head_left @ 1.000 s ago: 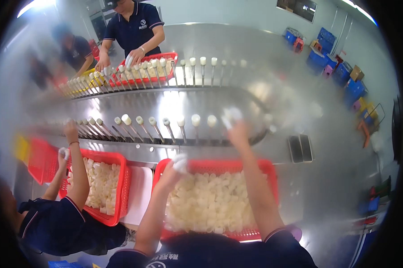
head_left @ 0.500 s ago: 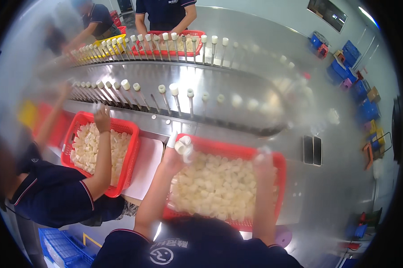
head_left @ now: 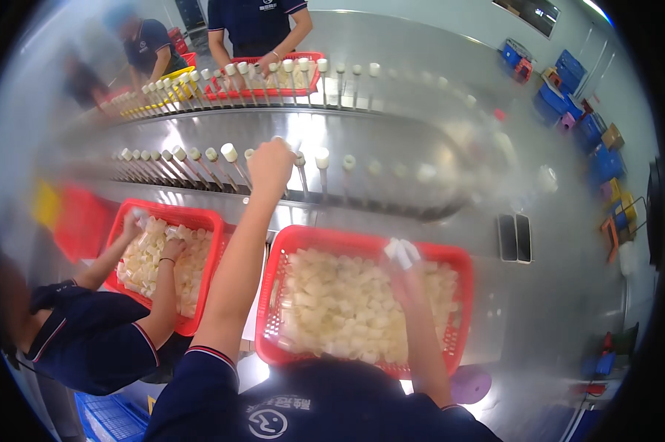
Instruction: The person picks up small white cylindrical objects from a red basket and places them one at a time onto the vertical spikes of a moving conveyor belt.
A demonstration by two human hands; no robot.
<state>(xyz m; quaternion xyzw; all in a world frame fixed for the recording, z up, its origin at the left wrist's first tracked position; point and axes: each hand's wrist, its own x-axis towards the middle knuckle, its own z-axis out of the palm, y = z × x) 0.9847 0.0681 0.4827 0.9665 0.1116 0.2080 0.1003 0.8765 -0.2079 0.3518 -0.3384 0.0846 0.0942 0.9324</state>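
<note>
My left hand (head_left: 271, 168) is raised at the near row of upright metal rods, its fingers closed around a white cap (head_left: 278, 140) that is mostly hidden. White cylindrical caps (head_left: 229, 152) top the rods on both sides of it. Below, a red basket (head_left: 292, 237) holds a heap of cream-white caps (head_left: 347, 309). My right hand (head_left: 404, 269) hovers over the back right part of that heap. White coverings show at its blurred fingertips, and I cannot make out whether a cap is between them.
At my left a co-worker has both hands in another red basket (head_left: 216, 221) of caps. Across the steel table, a person works over a red basket (head_left: 319, 82) behind the far rod row. Two black rectangular objects (head_left: 515, 238) lie at the right. Blue crates (head_left: 111, 416) stand lower left.
My left hand has moved up from the basket's back left corner to the near rods. My right hand has shifted left over the heap. The co-worker's raised hand has dropped into their basket.
</note>
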